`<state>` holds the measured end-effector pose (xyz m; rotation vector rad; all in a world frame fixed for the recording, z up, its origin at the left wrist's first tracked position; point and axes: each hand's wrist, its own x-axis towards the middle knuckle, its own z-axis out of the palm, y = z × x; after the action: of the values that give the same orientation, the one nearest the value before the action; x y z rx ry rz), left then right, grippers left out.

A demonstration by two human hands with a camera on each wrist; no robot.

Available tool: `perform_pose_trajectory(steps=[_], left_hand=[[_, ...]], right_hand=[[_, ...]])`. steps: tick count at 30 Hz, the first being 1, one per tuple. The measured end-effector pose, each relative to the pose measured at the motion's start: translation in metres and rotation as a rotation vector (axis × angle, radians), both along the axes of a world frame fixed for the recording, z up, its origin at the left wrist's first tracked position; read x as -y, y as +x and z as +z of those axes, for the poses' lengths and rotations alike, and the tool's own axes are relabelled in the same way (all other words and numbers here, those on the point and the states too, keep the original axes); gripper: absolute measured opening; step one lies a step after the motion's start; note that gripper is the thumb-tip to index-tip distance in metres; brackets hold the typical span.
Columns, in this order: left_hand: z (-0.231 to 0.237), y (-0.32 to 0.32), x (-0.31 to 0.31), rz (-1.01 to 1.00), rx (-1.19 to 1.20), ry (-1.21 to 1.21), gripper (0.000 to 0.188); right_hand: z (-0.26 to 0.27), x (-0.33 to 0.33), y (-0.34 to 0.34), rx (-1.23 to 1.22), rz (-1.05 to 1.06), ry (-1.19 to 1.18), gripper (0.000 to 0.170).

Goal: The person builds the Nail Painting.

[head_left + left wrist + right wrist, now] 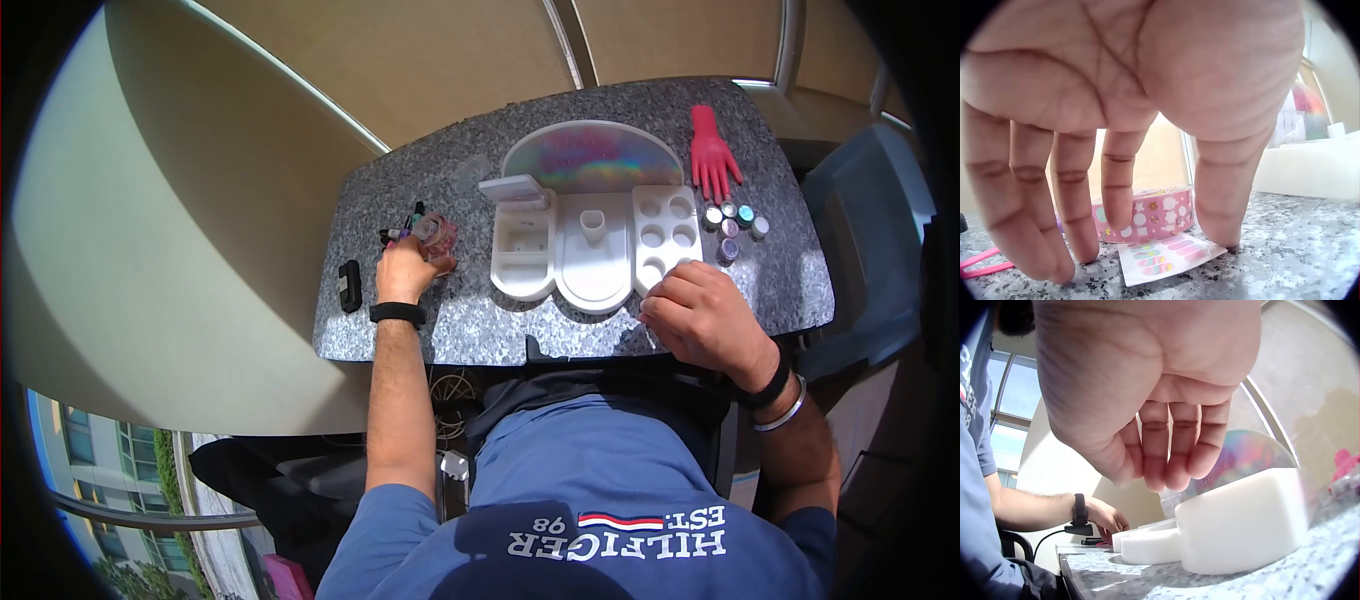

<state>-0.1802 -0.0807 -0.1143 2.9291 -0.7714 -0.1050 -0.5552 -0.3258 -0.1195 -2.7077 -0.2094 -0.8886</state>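
Note:
In the head view my left hand (403, 272) reaches down at the left of the table, beside a round pink tin-like ring (437, 234). The left wrist view shows its fingers pointing down, the thumb right at the corner of a small sheet of nail stickers (1169, 257). Behind that sheet stands the pink band (1147, 215) with white shapes and flowers. My right hand (708, 315) holds nothing, its fingers loosely bent, near the front right corner of a white plastic nail-salon set (575, 278). A shiny rainbow board (600, 160) rises at the set's back.
Several small glitter pots (728, 229) stand to the right of the set, below a pink model hand (711, 160). A black object (349, 286) lies at the left table edge. Pink tweezer-like arms (985, 265) lie beside my left fingers. A blue chair (865, 230) stands at right.

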Motion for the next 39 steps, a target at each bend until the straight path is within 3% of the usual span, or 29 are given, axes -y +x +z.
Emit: perform_pose_trajectory(steps=[2, 5, 11, 14, 16, 19, 23, 32, 39], left_hand=[[-0.004, -0.005, 0.000, -0.057, 0.089, -0.022, 0.065], [-0.010, 0.001, 0.000, -0.062, 0.042, -0.056, 0.072], [-0.007, -0.006, 0.006, -0.050, 0.014, -0.107, 0.066], [0.020, -0.009, 0.002, -0.102, 0.073, -0.127, 0.059], [0.035, -0.012, -0.006, -0.192, 0.231, -0.189, 0.045], [0.060, -0.020, -0.010, -0.215, 0.180, -0.294, 0.025], [0.086, -0.045, -0.006, -0.314, 0.113, -0.421, 0.015], [0.099, -0.078, 0.015, -0.814, 0.192, -0.861, 0.020], [0.071, -0.070, 0.041, -0.847, 0.364, -0.903, 0.022]], right_hand=[[0.000, -0.001, -0.001, -0.003, 0.010, 0.010, 0.015], [0.004, 0.000, -0.001, -0.003, 0.032, 0.018, 0.015], [0.006, 0.001, -0.001, 0.029, 0.053, 0.006, 0.016], [0.005, 0.002, -0.003, 0.046, 0.055, 0.006, 0.017], [0.006, 0.002, -0.003, 0.052, 0.053, 0.006, 0.017], [0.006, 0.001, -0.003, 0.036, 0.055, -0.008, 0.017], [0.003, 0.001, -0.002, 0.051, 0.069, 0.010, 0.017], [0.002, 0.000, -0.001, 0.048, 0.074, 0.011, 0.016], [0.002, 0.001, -0.001, 0.056, 0.084, 0.023, 0.015]])
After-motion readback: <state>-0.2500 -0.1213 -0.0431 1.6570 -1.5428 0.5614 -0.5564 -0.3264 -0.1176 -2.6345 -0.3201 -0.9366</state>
